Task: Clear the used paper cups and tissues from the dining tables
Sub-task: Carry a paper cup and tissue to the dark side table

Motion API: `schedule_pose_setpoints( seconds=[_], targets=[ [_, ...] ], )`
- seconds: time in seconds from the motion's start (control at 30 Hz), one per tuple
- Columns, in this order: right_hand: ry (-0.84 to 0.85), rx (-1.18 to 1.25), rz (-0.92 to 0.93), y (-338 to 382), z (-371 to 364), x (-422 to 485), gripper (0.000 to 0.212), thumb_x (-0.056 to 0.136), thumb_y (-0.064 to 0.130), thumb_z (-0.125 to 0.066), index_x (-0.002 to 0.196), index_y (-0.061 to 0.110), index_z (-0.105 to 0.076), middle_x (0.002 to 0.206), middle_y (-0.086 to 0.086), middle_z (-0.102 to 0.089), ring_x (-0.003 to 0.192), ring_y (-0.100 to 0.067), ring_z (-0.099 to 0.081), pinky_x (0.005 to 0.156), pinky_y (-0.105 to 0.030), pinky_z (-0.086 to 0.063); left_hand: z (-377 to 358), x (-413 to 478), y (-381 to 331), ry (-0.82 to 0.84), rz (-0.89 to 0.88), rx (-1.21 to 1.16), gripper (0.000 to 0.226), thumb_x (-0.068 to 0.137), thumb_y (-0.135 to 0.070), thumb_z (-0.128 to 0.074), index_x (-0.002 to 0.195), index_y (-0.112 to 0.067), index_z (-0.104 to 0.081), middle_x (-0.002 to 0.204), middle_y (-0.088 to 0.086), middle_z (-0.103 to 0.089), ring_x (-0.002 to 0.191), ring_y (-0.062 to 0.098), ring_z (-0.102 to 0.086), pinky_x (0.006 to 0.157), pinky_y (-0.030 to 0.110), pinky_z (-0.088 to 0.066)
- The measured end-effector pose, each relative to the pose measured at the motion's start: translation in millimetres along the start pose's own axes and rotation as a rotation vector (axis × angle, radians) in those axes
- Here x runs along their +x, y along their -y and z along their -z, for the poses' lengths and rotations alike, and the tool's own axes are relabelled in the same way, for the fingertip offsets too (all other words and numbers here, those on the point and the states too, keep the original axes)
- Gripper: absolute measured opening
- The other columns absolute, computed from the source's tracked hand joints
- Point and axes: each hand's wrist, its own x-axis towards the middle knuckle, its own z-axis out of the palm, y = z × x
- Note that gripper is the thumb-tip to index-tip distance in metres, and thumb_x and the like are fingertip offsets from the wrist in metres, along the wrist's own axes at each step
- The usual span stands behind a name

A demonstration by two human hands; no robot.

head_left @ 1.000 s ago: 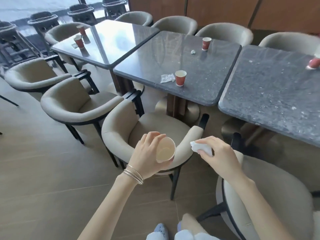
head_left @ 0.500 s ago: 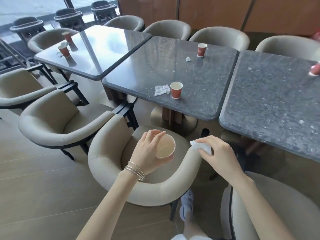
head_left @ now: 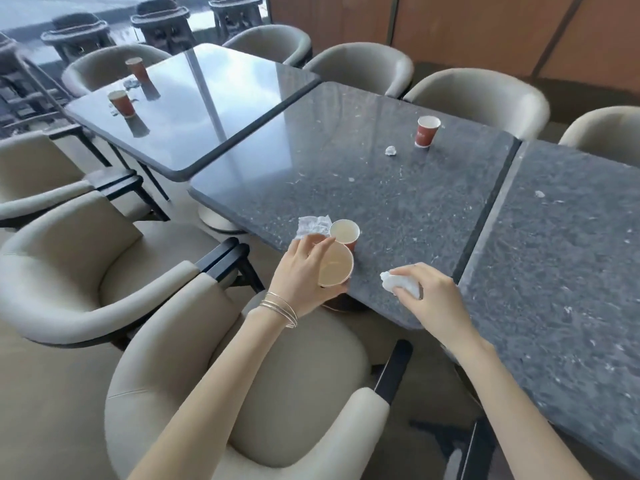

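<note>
Head view: left grip [head_left: 304, 271] clasped a cup [head_left: 335, 270], right grip [head_left: 433, 301] pinched a tissue [head_left: 398, 286]; both occupied, the standing cup [head_left: 344, 233] on the desk [head_left: 381, 188] risked toppling.

- Bright, soft daylight enters from the window [head_left: 52, 8] at the top left corner.
- The left tabletop [head_left: 194, 109] glares pale and mirrors a paper cup [head_left: 120, 102] near its left edge.
- Shadows under the beige chairs [head_left: 69, 306] are faint.
- Wide-angle distortion bends the table edges near the frame's sides; detail is slightly soft throughout.

Café — stone tables [head_left: 398, 202], armchairs [head_left: 485, 95]
</note>
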Motion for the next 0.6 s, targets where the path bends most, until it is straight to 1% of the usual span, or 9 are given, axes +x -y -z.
schedule_pose_setpoints(
  seconds=[0.1, 0.2, 0.3, 0.43, 0.6],
  targets=[
    [0.019, 0.006, -0.018, -20, -4, 32, 0.019, 0.081, 0.013, -0.067, 0.099, 0.021, -0.067, 0.098, 0.005, -0.066, 0.094, -0.017, -0.059, 0.076, -0.037, -0.049, -16, 43, 12, 0.014, 0.012, -0.001, 0.078, 0.061, -0.041, -0.083, 0.126, -0.009, -0.053, 0.122, 0.011, -0.053, 0.106, 0.033, -0.049, 0.090, 0.044, -0.045],
    [0.035, -0.003, -0.039, -39, -16, 56, 0.019, 0.082, 0.014, -0.066, 0.099, 0.021, -0.067, 0.098, 0.005, -0.065, 0.094, -0.016, -0.058, 0.076, -0.036, -0.048, -36, 74, 28, 0.019, 0.061, -0.053, 0.078, 0.061, -0.039, -0.082, 0.127, -0.009, -0.052, 0.123, 0.012, -0.051, 0.108, 0.034, -0.047, 0.094, 0.042, -0.042],
    [0.015, -0.022, -0.084, -54, -29, 73, 0.019, 0.081, 0.014, -0.066, 0.098, 0.023, -0.067, 0.098, 0.007, -0.065, 0.093, -0.015, -0.058, 0.072, -0.030, -0.045, -60, 94, 43, 0.056, 0.092, -0.070, 0.079, 0.060, -0.038, -0.083, 0.127, -0.010, -0.052, 0.124, 0.012, -0.051, 0.109, 0.035, -0.047, 0.094, 0.042, -0.041],
    [0.003, -0.028, -0.126, -69, -45, 91, 0.019, 0.080, 0.016, -0.066, 0.096, 0.026, -0.067, 0.097, 0.010, -0.065, 0.091, -0.013, -0.058, 0.068, -0.027, -0.044, -85, 111, 62, 0.058, 0.097, -0.105, 0.082, 0.057, -0.038, -0.084, 0.127, -0.011, -0.052, 0.122, 0.011, -0.052, 0.107, 0.033, -0.048, 0.095, 0.043, -0.040],
    [0.008, -0.034, -0.139, -83, -59, 112, 0.018, 0.081, 0.017, -0.066, 0.097, 0.026, -0.066, 0.094, 0.009, -0.064, 0.088, -0.013, -0.058, 0.064, -0.027, -0.041, -108, 121, 75, 0.045, 0.081, -0.113, 0.075, 0.056, -0.033, -0.085, 0.121, -0.007, -0.058, 0.117, 0.013, -0.057, 0.101, 0.033, -0.053, 0.089, 0.039, -0.041]
  ],
)
